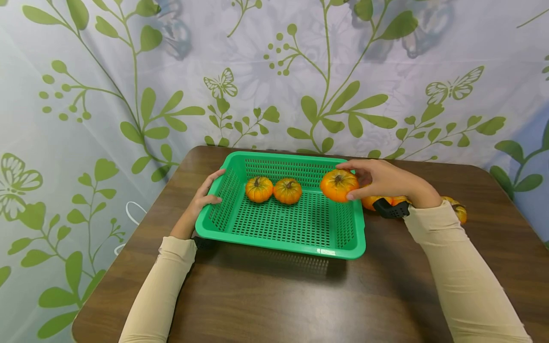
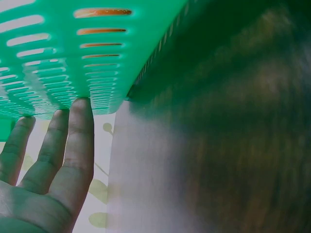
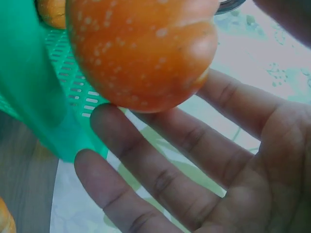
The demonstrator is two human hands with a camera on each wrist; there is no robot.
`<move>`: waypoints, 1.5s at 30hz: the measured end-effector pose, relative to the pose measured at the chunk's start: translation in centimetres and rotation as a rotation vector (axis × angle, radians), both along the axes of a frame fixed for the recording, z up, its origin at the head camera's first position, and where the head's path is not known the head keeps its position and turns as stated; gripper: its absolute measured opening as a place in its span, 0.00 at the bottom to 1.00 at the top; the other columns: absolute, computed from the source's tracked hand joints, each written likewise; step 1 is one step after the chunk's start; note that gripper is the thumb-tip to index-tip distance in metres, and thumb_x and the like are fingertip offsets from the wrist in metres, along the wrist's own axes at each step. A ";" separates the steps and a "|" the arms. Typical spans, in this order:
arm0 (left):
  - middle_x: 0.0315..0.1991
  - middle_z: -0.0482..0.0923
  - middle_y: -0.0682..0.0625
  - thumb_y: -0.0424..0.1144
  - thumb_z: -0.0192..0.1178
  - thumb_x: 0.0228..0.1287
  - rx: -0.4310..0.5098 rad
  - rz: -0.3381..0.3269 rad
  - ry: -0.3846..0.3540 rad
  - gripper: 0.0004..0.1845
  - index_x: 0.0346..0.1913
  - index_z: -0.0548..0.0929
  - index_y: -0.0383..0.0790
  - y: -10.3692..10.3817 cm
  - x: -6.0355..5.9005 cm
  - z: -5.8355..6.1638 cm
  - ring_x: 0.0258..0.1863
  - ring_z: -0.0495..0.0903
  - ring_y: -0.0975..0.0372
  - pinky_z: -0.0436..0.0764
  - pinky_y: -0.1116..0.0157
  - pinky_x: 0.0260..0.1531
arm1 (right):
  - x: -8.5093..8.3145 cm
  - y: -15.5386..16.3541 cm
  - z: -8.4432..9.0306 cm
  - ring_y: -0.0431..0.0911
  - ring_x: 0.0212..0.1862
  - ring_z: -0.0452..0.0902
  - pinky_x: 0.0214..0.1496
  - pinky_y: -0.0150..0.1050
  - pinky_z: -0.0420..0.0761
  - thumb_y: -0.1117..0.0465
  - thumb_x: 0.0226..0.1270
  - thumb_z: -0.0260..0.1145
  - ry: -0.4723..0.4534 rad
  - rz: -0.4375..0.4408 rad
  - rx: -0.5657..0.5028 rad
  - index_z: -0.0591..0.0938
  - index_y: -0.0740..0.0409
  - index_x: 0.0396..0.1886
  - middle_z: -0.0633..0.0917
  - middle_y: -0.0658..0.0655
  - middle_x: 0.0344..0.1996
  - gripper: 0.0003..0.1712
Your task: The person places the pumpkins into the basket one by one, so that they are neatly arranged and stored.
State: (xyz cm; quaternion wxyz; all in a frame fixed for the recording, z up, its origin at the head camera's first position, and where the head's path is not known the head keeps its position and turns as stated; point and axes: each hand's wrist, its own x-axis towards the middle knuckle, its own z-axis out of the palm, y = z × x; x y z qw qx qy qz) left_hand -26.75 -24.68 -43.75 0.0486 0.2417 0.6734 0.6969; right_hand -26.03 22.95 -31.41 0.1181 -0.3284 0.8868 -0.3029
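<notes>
A green plastic basket [image 1: 279, 242] with slotted sides stands before me. My left hand [image 1: 200, 204] grips its left rim, thumb over the edge; in the left wrist view the fingers [image 2: 80, 141] lie along the outside of the slotted wall. Between thumb and fingers, my right hand [image 1: 377, 180] holds a small orange pumpkin [image 1: 339, 185] above the basket's right end. Seen from the right wrist, that pumpkin [image 3: 146, 53] is speckled underneath, with the lower fingers spread below it. Two more pumpkins, one [image 1: 259, 189] beside the other [image 1: 288, 191], sit inside toward the left back.
More pumpkins [image 1: 458, 209] lie on the table right of the basket, partly hidden behind my right hand and wrist. The brown wooden table [image 1: 266, 305] backs onto a leaf-patterned curtain [image 1: 266, 62]. A white cable [image 1: 134, 214] hangs by the left edge.
</notes>
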 end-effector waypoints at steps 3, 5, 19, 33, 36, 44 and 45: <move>0.74 0.50 0.35 0.24 0.47 0.56 -0.003 0.004 -0.002 0.43 0.78 0.54 0.39 0.0 0.0 -0.1 0.61 0.65 0.48 0.77 0.64 0.48 | -0.4 -0.5 0.2 0.46 0.43 0.81 0.47 0.43 0.80 0.53 0.61 0.74 -0.016 -0.005 0.035 0.70 0.57 0.72 0.79 0.59 0.58 0.41; 0.74 0.50 0.35 0.25 0.47 0.56 -0.005 0.005 -0.007 0.42 0.78 0.54 0.40 0.0 -0.1 -0.1 0.61 0.65 0.48 0.78 0.65 0.47 | -0.6 -0.9 0.4 0.47 0.43 0.79 0.44 0.43 0.79 0.51 0.60 0.74 -0.021 -0.015 0.064 0.70 0.57 0.72 0.79 0.59 0.56 0.42; 0.72 0.53 0.36 0.23 0.48 0.55 0.011 -0.005 0.018 0.43 0.78 0.54 0.37 -0.2 -0.4 -0.4 0.57 0.70 0.54 0.78 0.66 0.46 | -2.5 -3.2 0.4 0.58 0.58 0.74 0.54 0.52 0.77 0.49 0.59 0.75 -0.056 -0.013 0.177 0.70 0.55 0.72 0.73 0.61 0.66 0.43; 0.72 0.53 0.36 0.24 0.47 0.56 0.009 -0.002 -0.004 0.42 0.78 0.55 0.40 -0.1 -0.3 -0.2 0.58 0.69 0.52 0.78 0.65 0.46 | -4.5 -5.8 -0.7 0.63 0.63 0.71 0.59 0.57 0.73 0.56 0.57 0.77 -0.068 -0.051 0.286 0.72 0.59 0.71 0.72 0.68 0.66 0.42; 0.72 0.54 0.37 0.24 0.47 0.56 0.014 0.003 -0.007 0.42 0.78 0.55 0.40 0.0 -0.3 -0.3 0.57 0.70 0.54 0.78 0.66 0.47 | -4.6 -6.2 -0.9 0.64 0.62 0.71 0.58 0.58 0.74 0.57 0.56 0.77 -0.051 -0.047 0.303 0.72 0.61 0.70 0.73 0.70 0.64 0.42; 0.72 0.53 0.37 0.23 0.47 0.53 0.029 0.009 0.009 0.43 0.77 0.55 0.36 0.1 -0.5 -0.2 0.56 0.71 0.56 0.76 0.67 0.48 | -5.2 -7.1 -1.7 0.63 0.63 0.70 0.58 0.58 0.74 0.59 0.55 0.78 -0.049 -0.071 0.381 0.74 0.61 0.68 0.75 0.70 0.62 0.41; 0.72 0.54 0.37 0.24 0.47 0.53 0.028 0.010 0.009 0.43 0.77 0.55 0.36 0.1 -0.5 -0.2 0.56 0.71 0.56 0.77 0.67 0.48 | -5.3 -7.3 -1.8 0.63 0.63 0.70 0.59 0.58 0.74 0.59 0.55 0.78 -0.049 -0.070 0.394 0.74 0.61 0.68 0.75 0.70 0.62 0.41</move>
